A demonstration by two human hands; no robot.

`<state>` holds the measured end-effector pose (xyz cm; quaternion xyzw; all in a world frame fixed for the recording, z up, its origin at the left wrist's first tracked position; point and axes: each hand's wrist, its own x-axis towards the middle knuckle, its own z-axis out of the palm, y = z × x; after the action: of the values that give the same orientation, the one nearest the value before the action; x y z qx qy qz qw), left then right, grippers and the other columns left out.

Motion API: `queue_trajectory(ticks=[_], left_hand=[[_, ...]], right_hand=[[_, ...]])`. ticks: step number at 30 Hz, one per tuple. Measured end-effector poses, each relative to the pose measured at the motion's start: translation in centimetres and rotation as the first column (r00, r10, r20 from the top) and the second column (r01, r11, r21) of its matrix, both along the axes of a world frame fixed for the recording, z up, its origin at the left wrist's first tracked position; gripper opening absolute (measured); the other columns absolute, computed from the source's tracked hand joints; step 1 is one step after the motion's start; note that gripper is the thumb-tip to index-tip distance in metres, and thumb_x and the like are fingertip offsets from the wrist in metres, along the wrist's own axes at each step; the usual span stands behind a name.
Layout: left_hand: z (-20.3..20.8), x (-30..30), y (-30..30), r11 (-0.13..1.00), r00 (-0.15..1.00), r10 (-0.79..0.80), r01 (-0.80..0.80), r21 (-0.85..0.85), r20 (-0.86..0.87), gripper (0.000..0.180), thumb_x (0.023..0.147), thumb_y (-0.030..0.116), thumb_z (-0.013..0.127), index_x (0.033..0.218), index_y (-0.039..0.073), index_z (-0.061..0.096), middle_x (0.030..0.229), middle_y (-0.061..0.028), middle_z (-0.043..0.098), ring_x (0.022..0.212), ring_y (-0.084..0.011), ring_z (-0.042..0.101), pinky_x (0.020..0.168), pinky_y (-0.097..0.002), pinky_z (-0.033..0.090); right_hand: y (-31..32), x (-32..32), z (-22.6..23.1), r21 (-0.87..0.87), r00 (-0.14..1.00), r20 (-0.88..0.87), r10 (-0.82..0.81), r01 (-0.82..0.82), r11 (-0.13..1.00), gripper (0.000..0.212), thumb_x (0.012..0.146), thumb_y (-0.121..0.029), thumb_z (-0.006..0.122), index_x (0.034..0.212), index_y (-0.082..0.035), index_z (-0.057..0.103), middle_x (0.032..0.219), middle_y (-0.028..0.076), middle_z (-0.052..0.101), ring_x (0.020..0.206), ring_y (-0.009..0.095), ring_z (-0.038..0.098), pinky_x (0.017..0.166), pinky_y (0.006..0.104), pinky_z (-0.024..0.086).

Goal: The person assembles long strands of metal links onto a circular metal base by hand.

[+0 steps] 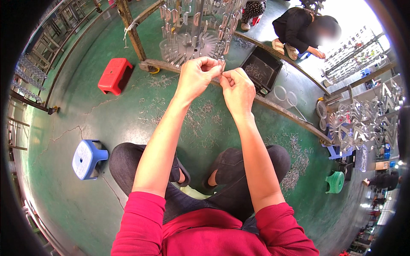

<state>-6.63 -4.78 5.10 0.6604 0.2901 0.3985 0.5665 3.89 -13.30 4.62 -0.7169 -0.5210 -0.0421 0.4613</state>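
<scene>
Both my hands are raised in front of a rack, their fingertips almost meeting. My left hand (196,81) is closed in a pinch, thumb against the fingers. My right hand (239,91) pinches too, just beside it. Between the fingertips is something small and thin, too small to make out. Right behind my hands, a round rack (187,48) carries many shiny metal pieces hanging in rows around a central post. Bent wire hooks (200,117) lie scattered over the green floor beneath my forearms.
A wooden rail (282,112) crosses before me. Beyond it stands a black crate (267,64) with metal bits inside. A red stool (114,76) and a blue stool (89,158) stand left, a green stool (335,182) right. Another person (299,30) crouches at far right.
</scene>
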Motion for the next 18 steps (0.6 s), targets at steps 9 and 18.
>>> queue_trajectory(ticks=[9,18], left_hand=[[-0.3,-0.2,0.7,0.996,0.995,0.084,-0.085,0.018,0.053,0.016,0.077,0.011,0.068,0.088,-0.001,0.065,0.077,-0.0039,0.067,0.070,-0.0057,0.060,0.064,-0.0209,0.047],[-1.2,-0.5,1.9,0.998,0.997,-0.041,0.044,-0.042,0.064,0.016,0.080,0.012,0.067,0.090,0.000,0.064,0.081,-0.0008,0.065,0.074,-0.0049,0.057,0.068,-0.0194,0.045]], right_hand=[[0.3,-0.1,-1.5,0.039,0.968,-0.251,0.000,0.011,0.999,0.013,0.074,-0.019,0.069,0.076,-0.007,0.066,0.071,0.005,0.059,0.061,0.019,0.058,0.060,0.0313,0.045],[-1.7,1.0,-16.3,-0.607,0.983,-0.147,-0.112,0.000,0.795,0.013,0.075,-0.021,0.066,0.085,-0.012,0.069,0.092,0.014,0.064,0.086,0.032,0.062,0.076,0.0406,0.049]])
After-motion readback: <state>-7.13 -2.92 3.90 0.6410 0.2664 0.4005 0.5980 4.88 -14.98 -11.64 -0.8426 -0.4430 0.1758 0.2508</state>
